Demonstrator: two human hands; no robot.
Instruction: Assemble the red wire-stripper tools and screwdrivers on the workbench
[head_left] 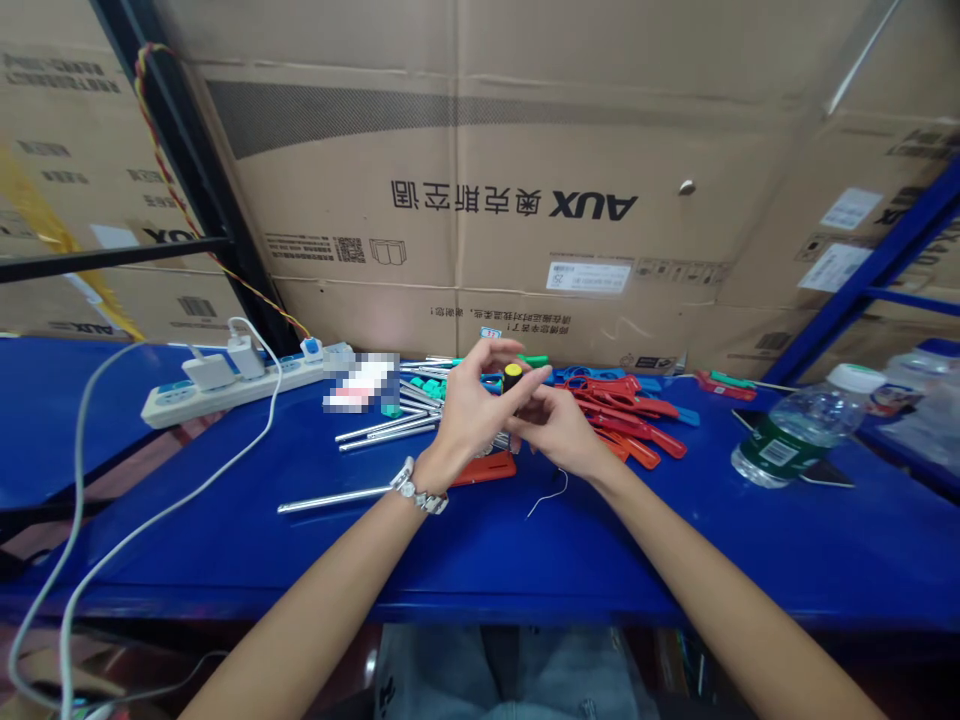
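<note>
My left hand [476,405], with a silver watch [417,488] on its wrist, is closed around a small black piece with a yellow top [513,374]. Only the upper end of that piece shows; the rest is hidden by fingers. Touching it from the right, my right hand [559,425] has its fingers curled together, and what they grip is hidden. An orange flat handle [487,468] lies under my hands. Left of them are several silver rods [386,432] and green pieces [429,388]; on the right is a pile of red handles [630,420].
A white power strip [217,385] with cables stands at the left. On the right is a water bottle [802,430] over a dark flat object. A thin bent wire [551,492] lies in front of my hands. A large cardboard box [480,130] rises behind the blue table [465,570].
</note>
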